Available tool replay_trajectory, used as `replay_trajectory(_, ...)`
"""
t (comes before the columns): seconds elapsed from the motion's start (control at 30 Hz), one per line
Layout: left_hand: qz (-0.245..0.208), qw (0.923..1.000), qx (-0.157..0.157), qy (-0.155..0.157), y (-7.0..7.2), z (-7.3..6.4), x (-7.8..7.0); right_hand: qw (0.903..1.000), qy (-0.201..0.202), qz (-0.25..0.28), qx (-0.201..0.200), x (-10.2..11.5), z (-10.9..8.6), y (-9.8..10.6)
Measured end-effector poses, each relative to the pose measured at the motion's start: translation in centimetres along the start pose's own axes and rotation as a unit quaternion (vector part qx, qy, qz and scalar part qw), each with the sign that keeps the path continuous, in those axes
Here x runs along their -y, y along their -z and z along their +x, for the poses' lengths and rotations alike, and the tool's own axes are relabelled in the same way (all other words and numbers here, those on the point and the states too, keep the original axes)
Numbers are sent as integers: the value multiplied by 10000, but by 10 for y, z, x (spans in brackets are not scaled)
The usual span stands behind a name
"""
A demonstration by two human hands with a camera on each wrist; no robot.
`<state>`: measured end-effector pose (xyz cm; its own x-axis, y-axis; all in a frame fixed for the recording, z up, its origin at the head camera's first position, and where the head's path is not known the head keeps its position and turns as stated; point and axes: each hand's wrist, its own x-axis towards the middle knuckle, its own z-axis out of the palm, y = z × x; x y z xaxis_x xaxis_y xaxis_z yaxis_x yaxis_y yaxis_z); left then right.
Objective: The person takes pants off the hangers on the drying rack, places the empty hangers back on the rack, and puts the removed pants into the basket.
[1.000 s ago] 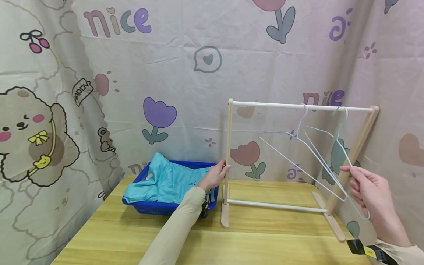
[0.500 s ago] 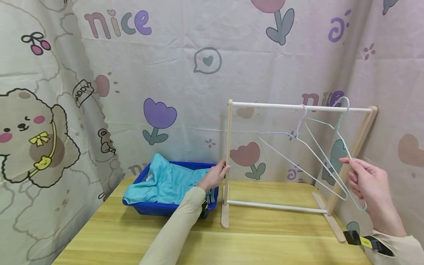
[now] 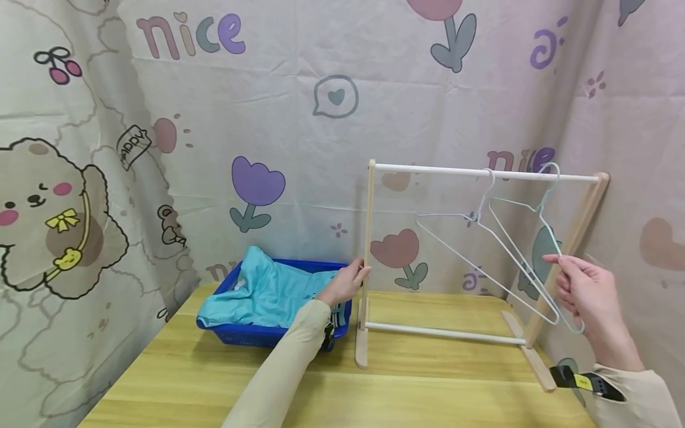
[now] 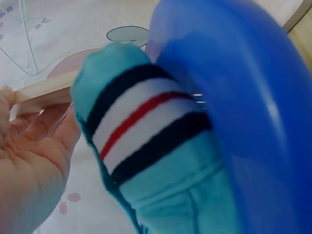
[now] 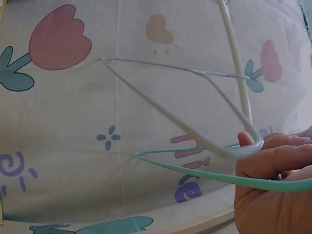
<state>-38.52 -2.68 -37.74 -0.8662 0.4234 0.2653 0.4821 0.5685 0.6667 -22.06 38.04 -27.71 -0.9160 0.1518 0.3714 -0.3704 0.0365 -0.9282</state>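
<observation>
My left hand grips the left wooden post of a small clothes rack, beside a blue basket. In the left wrist view, fingers and thumb are around that post. My right hand pinches the lower right side of a mint green clothes hanger between thumb and fingers. The green hanger's hook is at the rack's white top bar, toward its right end; whether it bears on the bar I cannot tell. A pale lavender-white hanger hangs from the bar just left of it.
Light blue clothing with a striped cuff lies in the blue basket, left of the rack. Everything stands on a wooden table. A printed curtain closes off the back and sides.
My right hand has shifted left. The green hanger rose a little, then came down slightly and moved left, nearer the white hanger. My left hand stays on the post.
</observation>
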Motion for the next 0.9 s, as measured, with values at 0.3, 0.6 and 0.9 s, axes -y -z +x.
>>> replay_trajectory(0.3, 12, 10000, 49, -37, -3, 3, -4, 9985, -337, -417, 87, -2, 0, 7)
replay_trajectory(0.6, -57, 9999, 35, -110, -8, 6, -4, 9969, -284, -711, 151, -5, -1, 12)
replay_trajectory(0.9, -78, 9996, -61, -262, -9, 7, -6, 9992, -249, 235, 194, -4, -5, 20)
